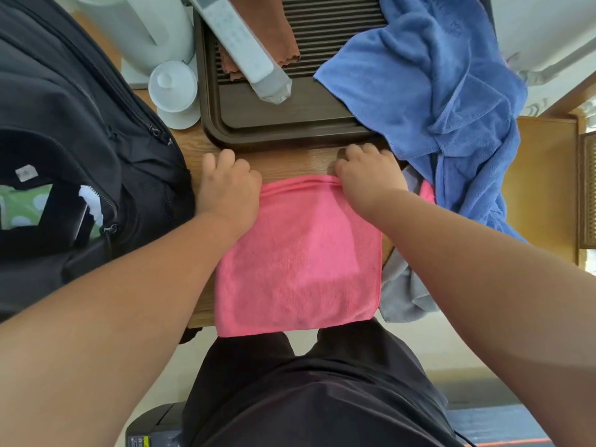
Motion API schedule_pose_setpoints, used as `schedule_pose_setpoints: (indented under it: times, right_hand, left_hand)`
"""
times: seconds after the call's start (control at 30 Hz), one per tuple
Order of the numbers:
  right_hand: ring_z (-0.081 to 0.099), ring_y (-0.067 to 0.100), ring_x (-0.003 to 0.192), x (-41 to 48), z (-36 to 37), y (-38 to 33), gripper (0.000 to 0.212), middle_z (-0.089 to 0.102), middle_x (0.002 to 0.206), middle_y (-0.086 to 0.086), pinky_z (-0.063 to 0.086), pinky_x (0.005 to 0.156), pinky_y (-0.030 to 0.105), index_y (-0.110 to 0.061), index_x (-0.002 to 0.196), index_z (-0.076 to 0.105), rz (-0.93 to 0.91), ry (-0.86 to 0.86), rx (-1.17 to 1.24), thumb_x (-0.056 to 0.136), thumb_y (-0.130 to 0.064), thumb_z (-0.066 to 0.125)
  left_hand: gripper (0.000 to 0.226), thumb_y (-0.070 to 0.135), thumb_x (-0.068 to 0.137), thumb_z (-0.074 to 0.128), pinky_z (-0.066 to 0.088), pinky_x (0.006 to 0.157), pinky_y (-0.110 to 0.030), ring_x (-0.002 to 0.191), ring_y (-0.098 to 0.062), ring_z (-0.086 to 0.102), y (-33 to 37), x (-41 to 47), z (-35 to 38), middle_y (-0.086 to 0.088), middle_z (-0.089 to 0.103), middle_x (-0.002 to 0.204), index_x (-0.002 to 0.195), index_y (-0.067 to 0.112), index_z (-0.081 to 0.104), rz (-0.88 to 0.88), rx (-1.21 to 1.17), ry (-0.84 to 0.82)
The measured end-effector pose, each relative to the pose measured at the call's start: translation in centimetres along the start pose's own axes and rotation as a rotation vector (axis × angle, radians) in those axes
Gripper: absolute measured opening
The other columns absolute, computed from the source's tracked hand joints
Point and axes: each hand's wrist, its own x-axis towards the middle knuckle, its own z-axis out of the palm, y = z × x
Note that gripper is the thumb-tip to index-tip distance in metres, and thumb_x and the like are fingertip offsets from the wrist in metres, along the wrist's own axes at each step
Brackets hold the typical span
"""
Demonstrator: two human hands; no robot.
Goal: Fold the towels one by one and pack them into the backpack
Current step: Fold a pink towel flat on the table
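- Pink towel [300,253] lies flat on the wooden table [290,162] right in front of the person. It looks already doubled, with a rounded fold line along its far edge, and its near edge hangs a little over the table's front.
- Left hand [227,188] sits on the far left corner. Its grip is closed, with the fingers curled down over the corner of the cloth.
- Right hand [367,175] is at the far right corner. Its grip is closed too, and it pinches the bunched far edge between thumb and fingers.
- Step in hand, as I judge it: squaring the far edge before the next fold.
- To do it well, pull both corners evenly apart so the fold line runs straight. Then carry them together toward the near edge and lay corner on corner.
- Smooth from the middle outward with flat palms, as the small ridge near the right hand would otherwise make a lumpy bundle.
- Grey towel [403,291] lies partly under the right side of the pink one. Lift only the pink layers, or the grey cloth may drag along.
- Blue towel [435,91] is heaped just beyond the right hand, over the corner of a dark tray [274,124]. It looks unfolded.
- Backpack [80,124] stands open just beside the left hand, with something green showing inside. A narrow, compact fold should slide into the opening more easily.
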Motion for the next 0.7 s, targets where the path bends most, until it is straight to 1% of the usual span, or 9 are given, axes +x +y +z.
schedule_pose_setpoints:
  times: [0.07,0.13,0.2,0.27,0.37,0.43,0.5,0.6,0.7]
  right_hand:
    - [0.050,0.031,0.109,-0.1,-0.2,0.2,0.033,0.055,0.117,0.007,0.041,0.088,0.045,-0.019,0.124,0.061,-0.032,0.009,-0.024,0.093,-0.011,0.049]
    - [0.052,0.031,0.105,-0.1,-0.4,0.4,0.035,0.059,0.116,0.005,0.039,0.087,0.044,-0.020,0.122,0.060,-0.034,0.034,-0.028,0.091,-0.007,0.049]
    - [0.055,0.033,0.101,0.0,-1.0,0.6,0.034,0.063,0.112,0.006,0.038,0.086,0.043,-0.017,0.118,0.058,-0.025,0.071,-0.024,0.089,-0.003,0.047]
    - [0.058,0.035,0.096,0.3,-1.9,0.9,0.028,0.064,0.105,0.011,0.038,0.082,0.044,-0.012,0.111,0.056,-0.016,0.164,-0.021,0.088,-0.001,0.045]
    - [0.054,0.036,0.089,0.8,-3.0,1.2,0.023,0.060,0.096,0.013,0.032,0.070,0.041,-0.009,0.100,0.057,-0.022,0.325,-0.025,0.082,0.003,0.047]
    - [0.052,0.034,0.085,0.7,-3.4,1.3,0.019,0.057,0.089,0.011,0.028,0.066,0.039,-0.011,0.090,0.058,-0.019,0.406,-0.051,0.075,0.001,0.054]
    - [0.050,0.032,0.078,0.0,-3.7,1.3,0.016,0.054,0.078,0.007,0.027,0.065,0.038,-0.013,0.078,0.055,-0.037,0.474,-0.082,0.068,-0.002,0.061]
    - [0.050,0.031,0.072,-2.1,-3.5,1.4,0.017,0.051,0.068,0.005,0.031,0.064,0.039,-0.014,0.069,0.052,-0.144,0.516,-0.080,0.063,-0.005,0.065]
    - [0.052,0.031,0.065,-5.0,-2.0,1.5,0.022,0.053,0.067,0.006,0.030,0.061,0.036,-0.013,0.070,0.057,-0.237,0.476,-0.009,0.057,-0.002,0.071]
  left_hand:
    - [0.017,0.011,0.090,0.050,0.034,0.088,-0.044,0.096,-0.028,0.046,-0.2,-0.5,0.0,-0.003,0.060,0.090,0.095,0.018,0.064,0.025,-0.017,-0.010]
    - [0.020,0.006,0.088,0.047,0.037,0.086,-0.044,0.091,-0.028,0.050,-0.5,-0.6,-0.2,-0.003,0.058,0.088,0.100,0.019,0.056,0.004,-0.077,0.006]
    - [0.028,0.002,0.086,0.048,0.039,0.080,-0.044,0.086,-0.030,0.054,-0.7,-0.4,-0.7,-0.006,0.056,0.088,0.110,0.017,0.047,-0.024,-0.140,0.031]
    - [0.030,-0.001,0.085,0.052,0.037,0.073,-0.042,0.084,-0.033,0.057,-1.0,0.2,-1.7,-0.009,0.058,0.091,0.111,0.014,0.049,-0.039,-0.168,0.054]
    - [0.018,-0.004,0.083,0.053,0.031,0.070,-0.041,0.084,-0.038,0.057,-1.6,1.1,-3.4,-0.013,0.057,0.092,0.089,0.013,0.049,-0.046,-0.166,0.118]
    - [0.024,-0.006,0.082,0.050,0.030,0.066,-0.041,0.080,-0.038,0.053,-1.9,1.1,-4.2,-0.014,0.052,0.087,0.080,0.016,0.040,-0.051,-0.188,0.175]
    - [0.026,-0.007,0.079,0.050,0.030,0.062,-0.042,0.072,-0.035,0.047,-1.8,0.6,-4.7,-0.011,0.044,0.079,0.078,0.015,0.037,-0.058,-0.223,0.230]
    - [0.029,-0.008,0.075,0.055,0.029,0.059,-0.040,0.066,-0.029,0.039,-1.5,-1.4,-4.6,-0.006,0.040,0.072,0.072,0.015,0.038,-0.070,-0.228,0.240]
    - [0.036,-0.007,0.074,0.057,0.030,0.059,-0.039,0.066,-0.028,0.039,-1.1,-4.8,-3.4,-0.001,0.037,0.069,0.066,0.018,0.032,-0.062,-0.246,0.184]
